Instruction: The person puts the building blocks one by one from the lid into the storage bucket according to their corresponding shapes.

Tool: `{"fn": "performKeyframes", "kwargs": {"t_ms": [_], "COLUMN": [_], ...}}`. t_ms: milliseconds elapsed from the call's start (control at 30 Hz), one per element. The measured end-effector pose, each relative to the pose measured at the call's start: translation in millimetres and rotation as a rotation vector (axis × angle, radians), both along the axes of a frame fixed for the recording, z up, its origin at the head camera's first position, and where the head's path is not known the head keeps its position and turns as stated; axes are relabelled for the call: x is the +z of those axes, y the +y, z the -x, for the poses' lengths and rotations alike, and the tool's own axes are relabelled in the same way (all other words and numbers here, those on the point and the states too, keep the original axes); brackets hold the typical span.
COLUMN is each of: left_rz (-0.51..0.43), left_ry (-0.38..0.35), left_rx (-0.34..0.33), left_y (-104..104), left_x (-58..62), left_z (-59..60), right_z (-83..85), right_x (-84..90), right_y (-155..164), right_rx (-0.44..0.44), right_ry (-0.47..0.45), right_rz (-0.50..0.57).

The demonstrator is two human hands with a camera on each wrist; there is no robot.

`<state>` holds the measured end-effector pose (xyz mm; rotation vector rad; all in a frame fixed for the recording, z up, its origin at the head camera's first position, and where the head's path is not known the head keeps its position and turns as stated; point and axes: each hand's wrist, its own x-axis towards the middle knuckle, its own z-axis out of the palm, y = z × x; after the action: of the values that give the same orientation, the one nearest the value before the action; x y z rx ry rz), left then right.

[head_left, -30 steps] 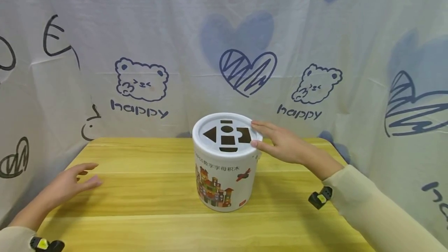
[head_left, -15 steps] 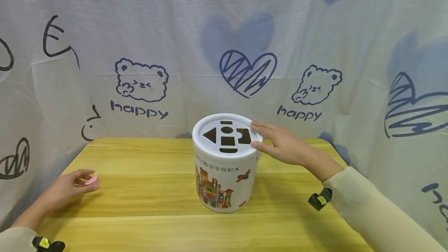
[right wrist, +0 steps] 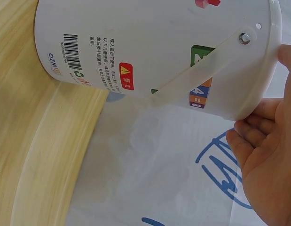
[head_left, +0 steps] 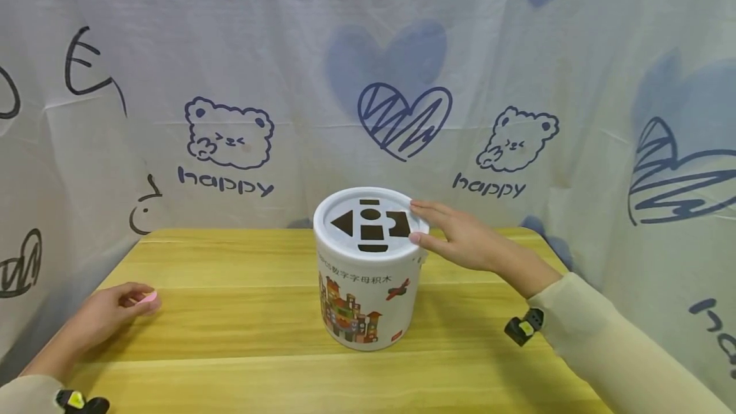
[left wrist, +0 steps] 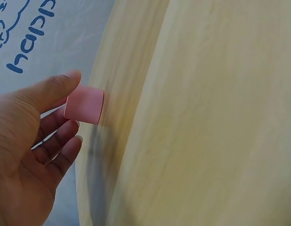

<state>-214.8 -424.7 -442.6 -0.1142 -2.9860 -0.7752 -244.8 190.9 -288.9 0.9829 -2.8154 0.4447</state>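
Observation:
A white cylindrical toy-block bucket [head_left: 368, 267] stands upright on the table, printed with a colourful block castle. Its white lid [head_left: 386, 204] is on, with dark cutouts in several shapes. My right hand [head_left: 460, 238] rests on the right side of the lid's rim, thumb and forefinger spread; in the right wrist view its other fingers lie bent against the bucket's side. At the table's left, my left hand [head_left: 106, 312] pinches a small pink block [left wrist: 84, 104] between thumb and fingers, low over the wood. The far side of the block is hidden.
The yellow wood-grain table [head_left: 241, 331] ends at a white curtain [head_left: 310, 101] printed with bears and hearts, which closes in the back and both sides. A pale strap handle [right wrist: 197, 70] is riveted to the bucket near its rim.
My left hand has lowered slightly and turned, its fingers closing more around the pink block. The right hand and bucket have stayed in place; the head view has shifted a little.

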Motion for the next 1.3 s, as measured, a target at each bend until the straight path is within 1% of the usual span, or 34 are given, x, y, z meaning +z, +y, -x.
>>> {"fn": "performKeyframes", "kwargs": {"t_ms": [233, 367, 567, 667, 833, 1033, 1200, 1300], "left_rz": [0.037, 0.045, 0.038, 0.03, 0.011, -0.03, -0.031, -0.027], "left_ry": [0.059, 0.063, 0.044, 0.069, 0.11, 0.131, 0.178, 0.2], "left_rx": [-0.014, -0.02, -0.015, -0.035, -0.081, -0.138, -0.203, -0.222], "left_y": [3, 6, 16, 23, 40, 69, 93, 105], "left_x": [-3.7, -2.8, 6.1, 12.5, 28.1, 56.2, 79.3, 91.1], "left_z": [-0.1, 0.5, 1.1, 1.7, 3.7, 0.8, -2.9, -4.9], "right_z": [-0.4, 0.0, -0.2, -0.2, -0.2, -0.3, 0.0, 0.0], "right_x": [-0.7, -1.5, -0.8, -0.6, -0.5, -0.2, 0.2, 0.3], "right_y": [-1, -1, -1, -1, 0, 0, 0, 0], "right_rx": [0.008, 0.012, 0.006, 0.002, -0.003, -0.002, 0.0, 0.002], "right_ry": [0.002, 0.005, 0.0, -0.002, -0.002, -0.008, -0.01, -0.01], "right_rz": [0.003, 0.002, 0.006, 0.005, 0.004, 0.007, 0.007, 0.006]}}
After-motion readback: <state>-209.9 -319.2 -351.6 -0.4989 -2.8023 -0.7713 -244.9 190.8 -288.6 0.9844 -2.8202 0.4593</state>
